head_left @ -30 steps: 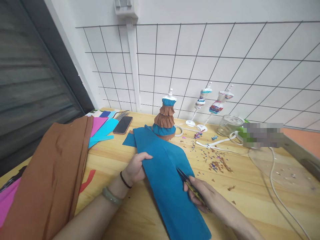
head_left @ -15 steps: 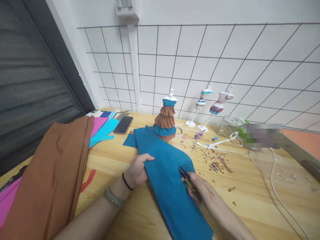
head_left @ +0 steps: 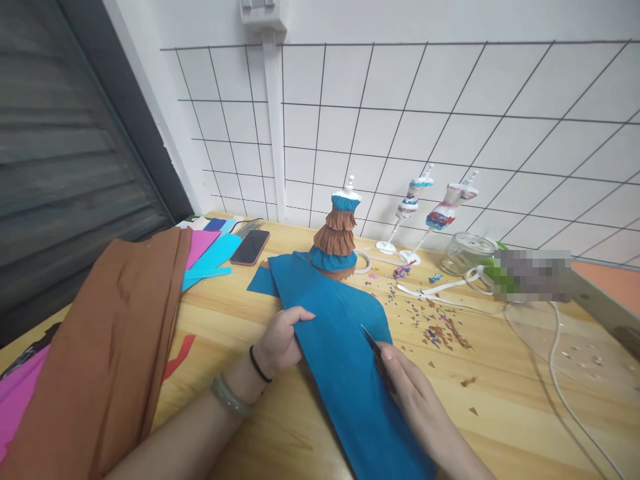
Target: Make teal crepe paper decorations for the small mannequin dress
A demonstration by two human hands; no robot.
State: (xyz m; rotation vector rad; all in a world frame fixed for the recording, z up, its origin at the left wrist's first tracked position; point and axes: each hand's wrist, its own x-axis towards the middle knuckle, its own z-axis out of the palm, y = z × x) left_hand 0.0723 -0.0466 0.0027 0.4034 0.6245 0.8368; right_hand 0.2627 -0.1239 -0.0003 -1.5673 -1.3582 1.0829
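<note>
A long blue sheet of crepe paper [head_left: 335, 347] stretches across the middle of the table. My left hand [head_left: 284, 339] pinches its left edge, thumb on top and fingers underneath. In my right hand [head_left: 407, 387] is a pair of dark scissors [head_left: 376, 348], pointing up and left over the right part of the sheet. The fingers largely hide the handles, and I cannot tell whether the blades are cutting the paper. Just beyond the sheet's far end stands a small dress form [head_left: 345, 230] clad in ruffled blue and brown paper.
Folded brown paper [head_left: 115, 333] covers the left side, with pink and light blue sheets beside it. A phone [head_left: 251, 247] lies behind. Two white dress forms [head_left: 440, 212], a glass jar [head_left: 465, 252], paper scraps [head_left: 443, 330] and a white cable [head_left: 553, 360] are on the right.
The scissors have turned, so their blades now look thin and edge-on, and the yellowish handle part is hidden. My left hand keeps its pinch on the paper. The view has shifted slightly.
</note>
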